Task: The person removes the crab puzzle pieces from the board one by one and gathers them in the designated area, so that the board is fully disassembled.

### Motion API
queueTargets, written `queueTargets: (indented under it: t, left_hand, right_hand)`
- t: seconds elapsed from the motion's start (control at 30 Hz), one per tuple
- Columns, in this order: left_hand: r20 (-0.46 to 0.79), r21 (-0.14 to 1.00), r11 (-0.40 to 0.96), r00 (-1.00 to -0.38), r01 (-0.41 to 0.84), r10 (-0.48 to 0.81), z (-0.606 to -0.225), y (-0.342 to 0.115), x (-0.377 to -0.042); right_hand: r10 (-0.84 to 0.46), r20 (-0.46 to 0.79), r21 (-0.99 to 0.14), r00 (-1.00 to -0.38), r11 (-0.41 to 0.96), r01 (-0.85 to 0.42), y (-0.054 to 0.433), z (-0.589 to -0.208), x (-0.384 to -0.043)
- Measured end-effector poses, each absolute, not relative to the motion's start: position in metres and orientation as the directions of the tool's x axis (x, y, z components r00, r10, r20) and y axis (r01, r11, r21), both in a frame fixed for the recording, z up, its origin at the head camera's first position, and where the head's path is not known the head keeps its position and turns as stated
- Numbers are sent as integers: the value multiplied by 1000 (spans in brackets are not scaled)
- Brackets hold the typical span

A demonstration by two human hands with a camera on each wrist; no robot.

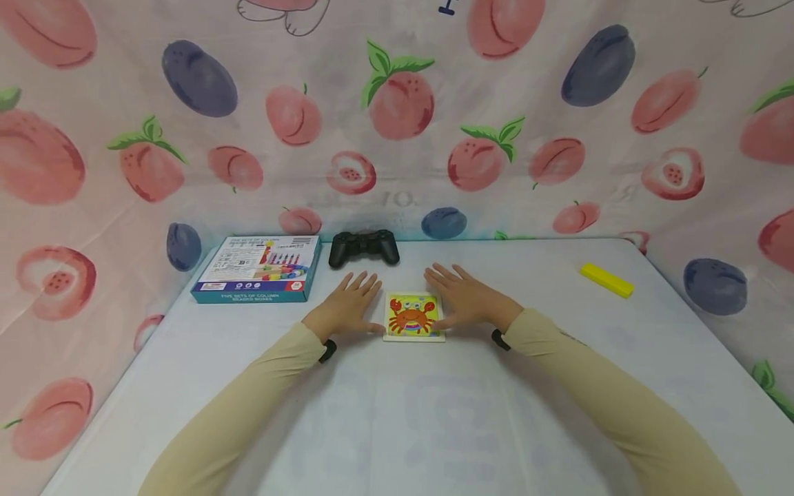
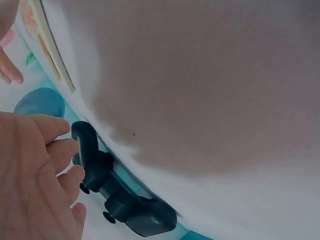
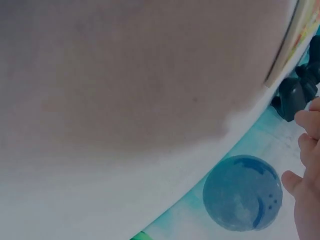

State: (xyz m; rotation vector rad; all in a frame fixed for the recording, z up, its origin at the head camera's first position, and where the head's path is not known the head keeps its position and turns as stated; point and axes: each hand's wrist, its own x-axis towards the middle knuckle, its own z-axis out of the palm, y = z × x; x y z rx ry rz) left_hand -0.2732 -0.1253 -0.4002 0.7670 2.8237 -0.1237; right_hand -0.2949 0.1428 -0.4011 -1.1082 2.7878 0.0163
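A small square crab picture puzzle (image 1: 412, 317) in a pale frame lies flat on the white table, between my two hands. My left hand (image 1: 349, 305) is to its left with fingers spread, the thumb tip right at the frame's edge. On the other side my right hand (image 1: 468, 300) has its fingers extended, and its thumb overlaps the picture's right edge. Neither hand holds anything. In the left wrist view the left palm (image 2: 35, 175) shows, with the frame's edge (image 2: 52, 45) at the top. The right fingers (image 3: 307, 145) appear at the right wrist view's border.
A black game controller (image 1: 364, 248) sits behind the puzzle, near the table's back edge. To the left lies a blue-edged flat box (image 1: 257, 270) with printed text. A yellow bar (image 1: 606, 280) is at the far right. A fruit-printed cloth (image 1: 397, 158) hangs behind the table.
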Motion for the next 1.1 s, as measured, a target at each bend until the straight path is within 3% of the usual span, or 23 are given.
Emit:
queueTargets:
  t: [0.33,1.1]
  left_hand:
    - [-237,18,843,-817,537,526,-407,-123,-274]
    - [-299,-30,840,-807,541,509,-410,-119,-267]
  right_hand:
    - [-668,-253,-42,-700,730,-682,137,-406,-292]
    - [-697,-261,-44,-667,699,-713,136,-406,-284]
